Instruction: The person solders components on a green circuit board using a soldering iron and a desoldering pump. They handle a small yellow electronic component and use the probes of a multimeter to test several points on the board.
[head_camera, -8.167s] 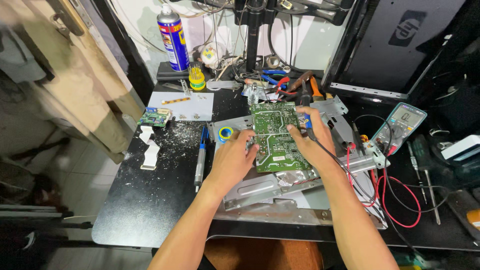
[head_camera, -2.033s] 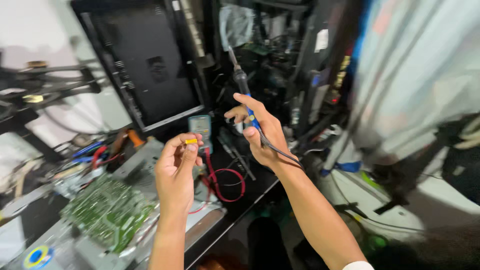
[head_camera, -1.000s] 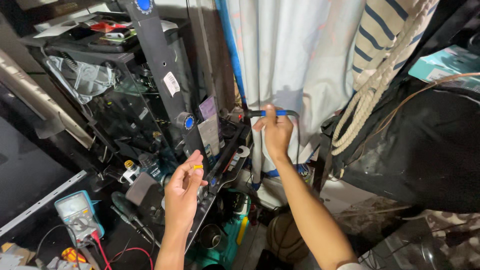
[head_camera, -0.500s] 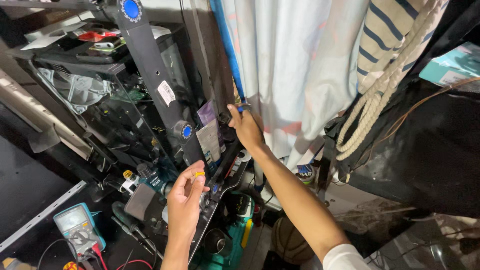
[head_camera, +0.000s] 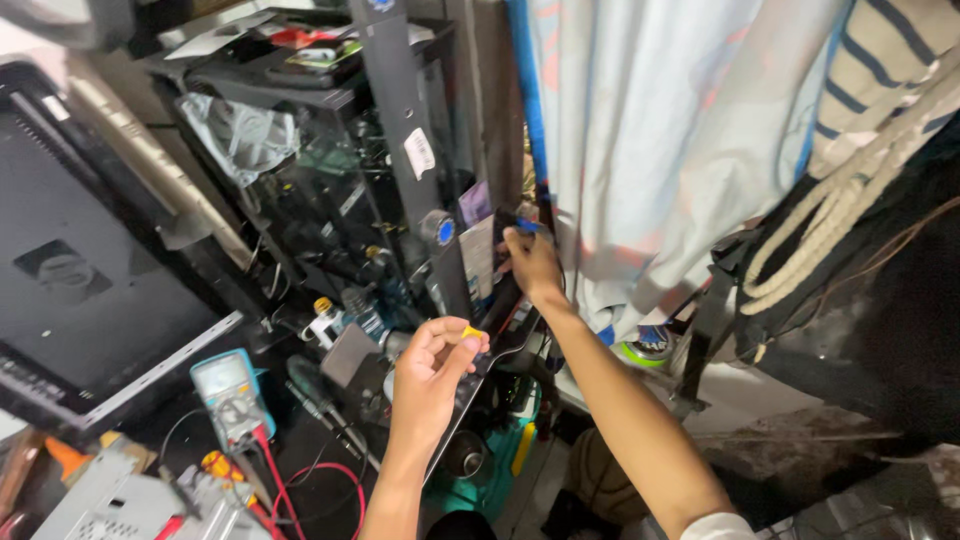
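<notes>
Fingers (head_camera: 462, 340) of left hand (head_camera: 430, 375) pinched shut on small yellow piece (head_camera: 470, 332), held up in front of dark upright stand (head_camera: 405, 150). Right hand (head_camera: 532, 265) reaches further out, fingers curled tight round blue-handled tool (head_camera: 527, 226), beside pale curtain (head_camera: 640, 130). Tool tip hidden among clutter. Below left: teal multimeter (head_camera: 230, 392) lying on table (head_camera: 300, 460), red lead (head_camera: 345, 480) looping near it. Black monitor (head_camera: 70, 290) leans far left. Thick rope (head_camera: 840, 220) hangs right.
</notes>
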